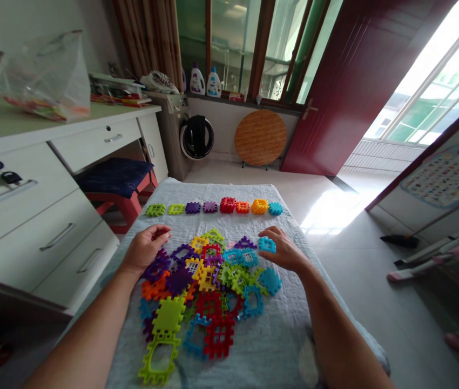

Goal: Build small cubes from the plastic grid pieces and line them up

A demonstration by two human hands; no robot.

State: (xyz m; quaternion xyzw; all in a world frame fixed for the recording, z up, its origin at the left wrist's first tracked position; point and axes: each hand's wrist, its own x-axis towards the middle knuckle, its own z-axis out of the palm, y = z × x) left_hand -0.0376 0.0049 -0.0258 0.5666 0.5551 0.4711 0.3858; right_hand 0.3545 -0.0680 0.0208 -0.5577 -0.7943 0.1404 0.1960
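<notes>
Nearest us, on a pale blue cloth (280, 346): a lime-green frame tile (159, 361), with a red window tile (218, 336) to its right. Behind these, a loose heap of toothed plastic tiles (206, 278), overlapping, mixed colours.

Left hand (146, 247) at the heap's left edge, fingers loosely curled, nothing visible in them; we cannot tell whether thumb and fingertips meet. Right hand (284, 249) pinches a light-blue window tile (267, 244) at the heap's far right; we cannot tell whether it is off the cloth.

Step in hand, we judge: taking hold of that one tile. A next move would call for a steady pinch, keeping its teeth clear of its neighbours.

Beyond the hands, a row of colour-grouped stacks (228, 205), light blue at the right end.

Farther off, labels on two detergent-type bottles (205, 84) and print on a hanging sheet (448, 175) are too small for us to read; no brand legible.
</notes>
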